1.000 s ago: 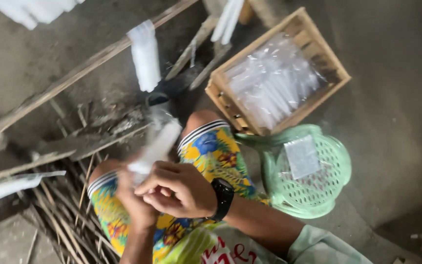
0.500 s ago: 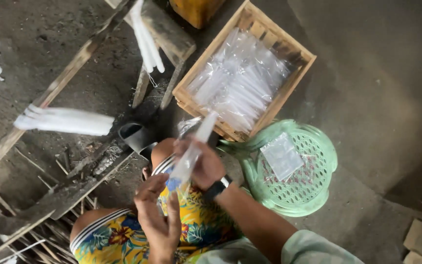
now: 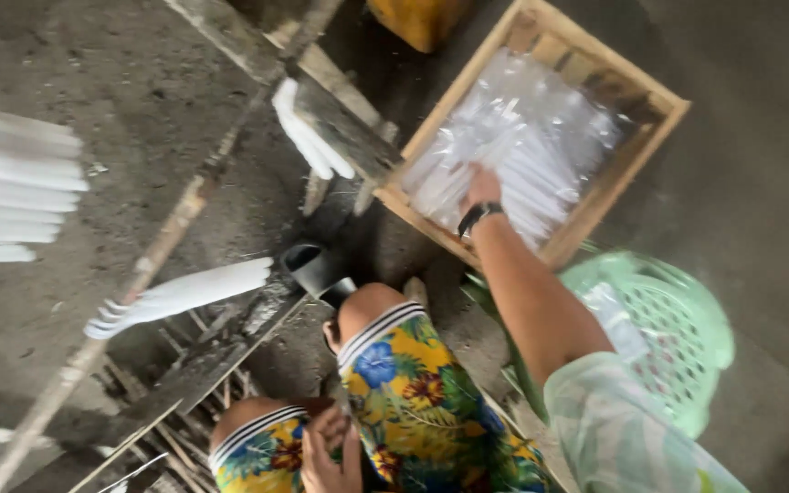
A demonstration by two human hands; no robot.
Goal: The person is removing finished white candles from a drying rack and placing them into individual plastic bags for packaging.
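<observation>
Packets (image 3: 513, 137) of clear plastic, each with long white sticks inside, lie heaped in the wooden crate (image 3: 652, 146) on the ground ahead, filling most of it. The right hand (image 3: 483, 187) is stretched out over the crate's near side and rests on the heap, a dark watch on the wrist; its fingers are hidden among the glossy film, so I cannot tell whether it grips a packet or only presses on one. The left hand (image 3: 331, 452) sits low between the knees against the flowered shorts (image 3: 413, 393), fingers loosely curled, and nothing shows in it (the blur leaves some doubt). By my reading this is the moment at the crate itself, a packet being laid on or picked from the pile. The next move would call for a light touch, since the film looks slippery and the stack loose, and a clear path back past the green plastic stool (image 3: 687, 338) just beside the right arm. Further out, bundles of white sticks (image 3: 184, 292) hang from rough wooden rails (image 3: 166, 246) over the grey dirt floor (image 3: 751, 210).
</observation>
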